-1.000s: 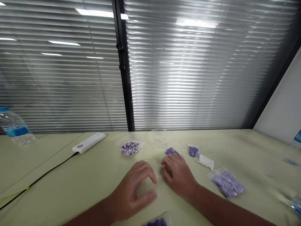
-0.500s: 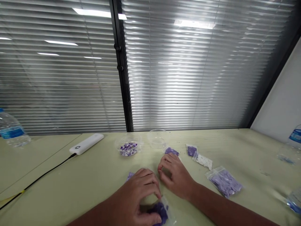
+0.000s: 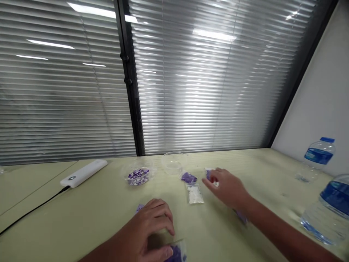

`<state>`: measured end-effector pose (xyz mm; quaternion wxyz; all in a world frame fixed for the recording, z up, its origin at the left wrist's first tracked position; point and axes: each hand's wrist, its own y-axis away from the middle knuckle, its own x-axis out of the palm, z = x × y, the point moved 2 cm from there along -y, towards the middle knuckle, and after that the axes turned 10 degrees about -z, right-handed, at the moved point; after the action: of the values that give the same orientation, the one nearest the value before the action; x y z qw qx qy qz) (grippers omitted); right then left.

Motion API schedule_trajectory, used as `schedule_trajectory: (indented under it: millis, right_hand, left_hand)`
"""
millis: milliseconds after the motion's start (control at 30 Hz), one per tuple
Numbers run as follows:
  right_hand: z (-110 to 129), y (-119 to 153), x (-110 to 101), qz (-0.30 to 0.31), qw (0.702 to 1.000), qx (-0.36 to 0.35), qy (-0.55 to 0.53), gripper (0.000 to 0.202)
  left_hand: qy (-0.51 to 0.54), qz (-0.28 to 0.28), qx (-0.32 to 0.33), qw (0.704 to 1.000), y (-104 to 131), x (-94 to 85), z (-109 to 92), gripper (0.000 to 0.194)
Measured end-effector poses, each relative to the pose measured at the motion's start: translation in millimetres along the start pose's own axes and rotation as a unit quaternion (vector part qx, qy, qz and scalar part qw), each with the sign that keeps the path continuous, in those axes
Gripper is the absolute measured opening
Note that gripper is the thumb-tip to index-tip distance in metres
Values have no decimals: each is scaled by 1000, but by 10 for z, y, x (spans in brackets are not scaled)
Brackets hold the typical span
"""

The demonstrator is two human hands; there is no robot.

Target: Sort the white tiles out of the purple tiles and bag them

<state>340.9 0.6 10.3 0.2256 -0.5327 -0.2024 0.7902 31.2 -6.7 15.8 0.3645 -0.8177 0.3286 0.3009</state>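
Note:
My left hand [image 3: 154, 227] is low in the centre, fingers curved and apart, its thumb resting on a clear bag of dark purple pieces [image 3: 177, 254]. A little purple item [image 3: 139, 207] peeks out behind that hand. Further right, my right hand [image 3: 227, 187] has its thumb and forefinger apart, beside a small purple bag [image 3: 208, 174] that it partly covers. Left of it lie another purple bag [image 3: 189, 177] and, just below, a bag of white pieces [image 3: 195, 194]. My right forearm mostly hides a lilac bag [image 3: 241, 217].
A round clear container of purple and white pieces [image 3: 138, 176] stands near a clear round dish [image 3: 173, 165]. A white power bank [image 3: 84, 173] with a black cable lies left on the table [image 3: 89, 214]. Two water bottles [image 3: 317, 156] [image 3: 329, 211] stand right, before blinds and a wall.
The view has turned to the right. My right hand has moved right, away from my left hand, and the white bag below the purple one now shows. My left forefinger has come off its bag.

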Motion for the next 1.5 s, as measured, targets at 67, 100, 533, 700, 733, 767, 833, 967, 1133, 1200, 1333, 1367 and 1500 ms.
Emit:
schedule_trajectory:
  millis: [67, 100, 533, 700, 733, 767, 833, 967, 1133, 1200, 1333, 1367, 1500]
  right_hand:
    - [-370, 95, -292, 12, 998, 44, 33, 43]
    - [-548, 174, -414, 24, 996, 73, 53, 49]
    - [-585, 540, -408, 206, 932, 202, -222, 40]
    - [198, 618, -70, 202, 855, 187, -440, 47]
    - [342, 649, 23, 190, 844, 188, -466, 47]
    - [479, 675, 117, 182, 836, 183, -483, 46]
    - [714, 703, 294, 169, 824, 172, -512, 44]
    - [964, 642, 564, 138, 821, 143, -536, 41]
    - [860, 532, 720, 81, 836, 160, -519, 44]
    - [795, 533, 729, 80, 831, 172, -523, 45]
    - [769, 566, 690, 100, 830, 163, -523, 46]
    - [780, 570, 674, 105, 833, 159, -520, 46]
    - [824, 558, 620, 110, 842, 145, -509, 45]
  left_hand:
    - [-7, -1, 2, 1000, 7, 11, 14, 13]
    - [-11, 1, 4, 1000, 11, 20, 19, 13]
    - [-19, 19, 57, 998, 51, 79, -68, 31]
    - [-9, -40, 21, 999, 58, 68, -34, 28]
    - [-5, -50, 15, 999, 57, 70, -16, 27]
    - [1, -61, 9, 998, 54, 74, 5, 25]
    - [19, -92, -15, 996, 44, 78, 56, 22]
    - [42, -171, -82, 981, 16, 69, 177, 26]
    - [63, -232, -168, 956, 14, 52, 303, 37]
    - [66, -242, -185, 950, 22, 56, 338, 41]
    - [59, -241, -188, 950, 27, 74, 373, 43]
    - [57, -240, -189, 951, 25, 76, 375, 42]
    - [53, -249, -183, 949, 4, 70, 371, 39]
